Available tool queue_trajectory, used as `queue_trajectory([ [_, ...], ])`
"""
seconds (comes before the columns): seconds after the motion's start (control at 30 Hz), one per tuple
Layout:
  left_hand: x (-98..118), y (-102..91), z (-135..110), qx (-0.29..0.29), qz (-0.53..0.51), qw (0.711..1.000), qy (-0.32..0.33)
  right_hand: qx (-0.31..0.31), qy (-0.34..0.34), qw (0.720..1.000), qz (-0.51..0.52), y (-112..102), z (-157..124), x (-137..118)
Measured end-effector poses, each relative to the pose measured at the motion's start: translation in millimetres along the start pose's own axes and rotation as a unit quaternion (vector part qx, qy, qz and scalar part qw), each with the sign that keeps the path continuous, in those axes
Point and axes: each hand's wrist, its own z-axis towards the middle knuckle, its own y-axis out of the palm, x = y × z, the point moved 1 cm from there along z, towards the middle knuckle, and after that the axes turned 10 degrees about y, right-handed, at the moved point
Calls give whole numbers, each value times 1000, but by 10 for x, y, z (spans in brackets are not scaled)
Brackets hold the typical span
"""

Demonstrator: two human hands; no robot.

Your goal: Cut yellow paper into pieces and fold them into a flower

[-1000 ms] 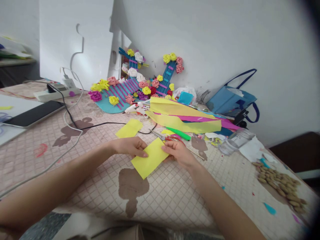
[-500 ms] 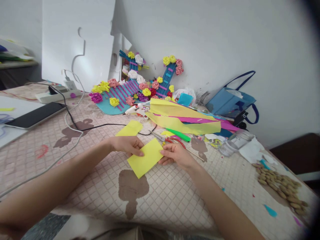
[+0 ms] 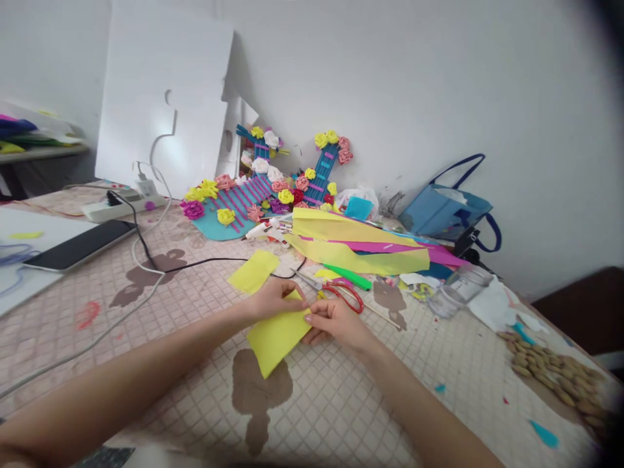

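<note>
A yellow paper rectangle (image 3: 273,338) lies tilted over the patterned table cover in front of me. My left hand (image 3: 275,300) pinches its upper edge with the fingers closed. My right hand (image 3: 334,320) pinches the same upper right corner, so the fingertips of both hands nearly meet. A second yellow paper piece (image 3: 253,271) lies flat just behind my left hand. Red-handled scissors (image 3: 336,291) rest on the table right behind my right hand.
Long yellow and pink paper sheets (image 3: 355,244) and a green marker (image 3: 348,277) lie beyond. A paper-flower craft piece (image 3: 244,195), a glue gun (image 3: 263,229), a phone (image 3: 80,244), a power strip (image 3: 119,205), cables, a blue bag (image 3: 446,211), a glass jar (image 3: 458,286) and seeds (image 3: 550,377) surround them.
My hands have come closer together on the paper's top edge, and my left hand slid right toward the corner. The camera tilted, so everything sits lower in view.
</note>
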Motion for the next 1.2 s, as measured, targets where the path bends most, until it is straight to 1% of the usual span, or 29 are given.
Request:
queue_trajectory([
  [0.1, 34, -4, 10, -2, -16, 1000, -13, 13, -4, 1000, -2, 16, -4, -12],
  [0.23, 62, -8, 11, 2, -80, 995, -52, 39, -16, 999, 0, 18, 10, -25],
  [0.33, 67, -18, 12, 6, -131, 988, -76, 55, -30, 998, 2, -14, 28, -21],
  [0.43, 60, -42, 12, 13, -156, 983, -92, 57, -36, 998, -4, -56, 44, -8],
  [0.53, 46, -68, 10, 10, -164, 982, -94, 59, -39, 997, -9, -82, 48, 0],
  [0.67, 44, -95, 14, 19, -147, 986, -76, 54, -30, 998, -8, -73, 37, -14],
  [0.77, 56, -111, 9, 24, -164, 982, -89, 62, -30, 998, 9, -74, 32, -38],
  [0.83, 55, -128, -3, 11, -178, 978, -110, 86, -39, 995, 28, -99, 34, -54],
  [0.93, 28, -162, -27, -43, -193, 972, -129, 127, -46, 990, 49, -170, 46, -71],
  [1.0, 2, -186, -39, -69, -213, 966, -132, 146, -59, 986, 60, -218, 56, -77],
  [1.1, -19, -208, -48, -72, -256, 953, -146, 162, -88, 979, 89, -259, 67, -85],
  [1.17, -10, -208, -52, -76, -299, 937, -165, 173, -116, 974, 94, -265, 66, -94],
  [1.2, -1, -203, -55, -80, -323, 927, -176, 179, -138, 971, 80, -264, 62, -102],
])
